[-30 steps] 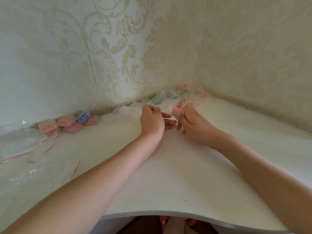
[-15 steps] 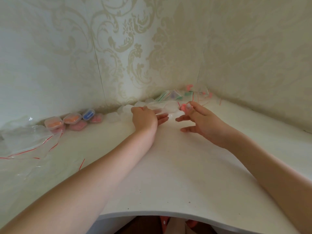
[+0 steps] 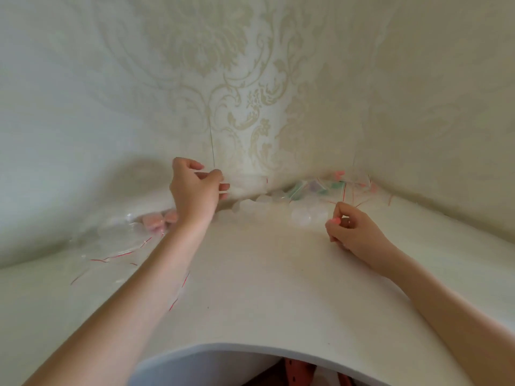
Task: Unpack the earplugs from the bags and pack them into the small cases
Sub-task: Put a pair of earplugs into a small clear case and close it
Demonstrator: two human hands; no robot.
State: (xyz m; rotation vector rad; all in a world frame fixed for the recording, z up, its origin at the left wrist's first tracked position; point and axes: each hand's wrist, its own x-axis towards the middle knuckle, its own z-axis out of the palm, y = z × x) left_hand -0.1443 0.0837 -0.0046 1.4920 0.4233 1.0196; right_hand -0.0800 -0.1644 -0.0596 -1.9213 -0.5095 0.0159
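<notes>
White table (image 3: 264, 288), right hand (image 3: 351, 232) pinching pink earplug (image 3: 335, 220), left hand (image 3: 195, 193) holding empty bag (image 3: 245, 185)

White table (image 3: 264, 288), patterned wallpaper (image 3: 250, 79)

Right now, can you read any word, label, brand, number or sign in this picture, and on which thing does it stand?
None: no readable text shows anywhere.
Clear plastic bag with red seal line, held by the left hand: no print visible.
Small pink earplug, pinched by the right hand: no marking.
Small translucent cases and pink-filled cases: blurred, no label seen.
Cream patterned wallpaper: ornament only.
</notes>
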